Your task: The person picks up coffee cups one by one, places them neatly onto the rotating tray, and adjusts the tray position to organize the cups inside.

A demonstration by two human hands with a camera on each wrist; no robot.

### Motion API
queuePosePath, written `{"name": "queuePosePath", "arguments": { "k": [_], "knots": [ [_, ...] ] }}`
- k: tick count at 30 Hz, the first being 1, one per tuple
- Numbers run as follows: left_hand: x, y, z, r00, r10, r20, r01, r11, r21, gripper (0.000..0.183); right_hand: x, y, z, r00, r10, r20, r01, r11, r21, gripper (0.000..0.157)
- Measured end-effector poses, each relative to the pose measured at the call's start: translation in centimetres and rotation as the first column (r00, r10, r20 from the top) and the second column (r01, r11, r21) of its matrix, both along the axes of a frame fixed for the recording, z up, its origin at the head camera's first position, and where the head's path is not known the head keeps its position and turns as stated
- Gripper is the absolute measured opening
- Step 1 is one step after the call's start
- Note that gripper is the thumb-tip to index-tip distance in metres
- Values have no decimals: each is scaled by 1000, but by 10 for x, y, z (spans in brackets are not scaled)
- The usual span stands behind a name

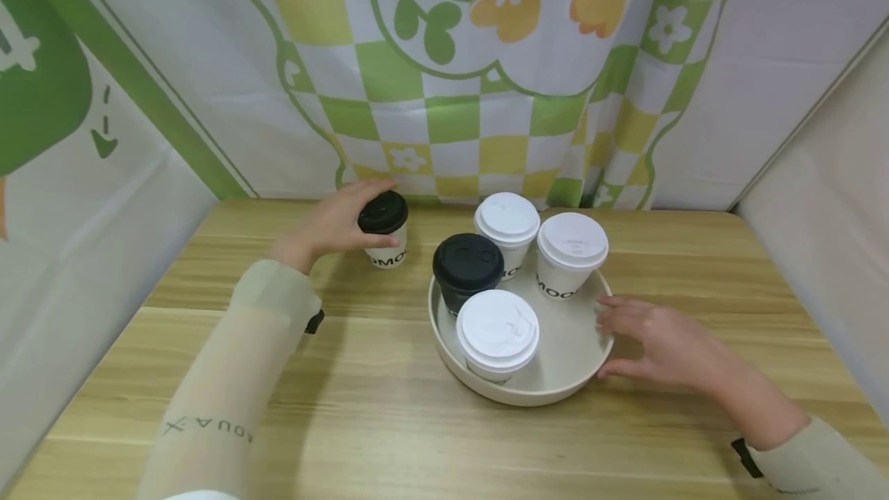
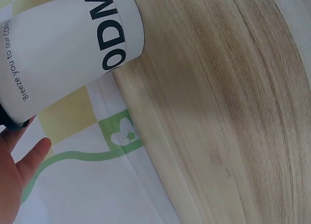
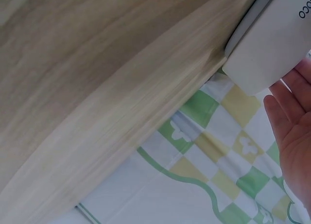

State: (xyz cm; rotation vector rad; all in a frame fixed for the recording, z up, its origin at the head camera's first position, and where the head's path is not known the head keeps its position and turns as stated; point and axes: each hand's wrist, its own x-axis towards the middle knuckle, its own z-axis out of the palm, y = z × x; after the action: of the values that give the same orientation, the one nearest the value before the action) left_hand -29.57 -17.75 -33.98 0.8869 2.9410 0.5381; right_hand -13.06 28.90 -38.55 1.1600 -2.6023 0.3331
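Note:
At the back left, my left hand (image 1: 340, 222) reaches around a white paper coffee cup with a black lid (image 1: 389, 251). Its thumb crosses the front just below the lid and its fingers go behind. Close up in the left wrist view, fingertips (image 2: 35, 158) lie beside the black lid of that upright cup (image 2: 73, 44). My right hand (image 1: 660, 342) rests at the right side of a round off-white tray (image 1: 569, 365), its extended fingers touching the wall. In the tray stand a black cup with a black lid (image 1: 467, 261) and white-lidded cups (image 1: 498, 326).
The wooden table (image 1: 375, 423) runs back to a checkered, flowered curtain (image 1: 451, 114). Pale fabric walls (image 1: 826, 199) close in both sides. The remaining white-lidded cups (image 1: 507, 218) stand at the tray's back, beside the black one.

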Motion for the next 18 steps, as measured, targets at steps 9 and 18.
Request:
{"name": "queuePosePath", "arguments": {
  "k": [9, 18],
  "knots": [
    [4, 3, 1, 1000, 20, 11, -20, 1000, 8, 94, 1, 0, 0, 1000, -3, -2, 3, 1000, 3, 54],
    [7, 0, 0, 1000, 4, -11, -3, 1000, 29, 89, 0, -1, 0, 1000, 2, -5, -2, 1000, -2, 55]
  ]
}}
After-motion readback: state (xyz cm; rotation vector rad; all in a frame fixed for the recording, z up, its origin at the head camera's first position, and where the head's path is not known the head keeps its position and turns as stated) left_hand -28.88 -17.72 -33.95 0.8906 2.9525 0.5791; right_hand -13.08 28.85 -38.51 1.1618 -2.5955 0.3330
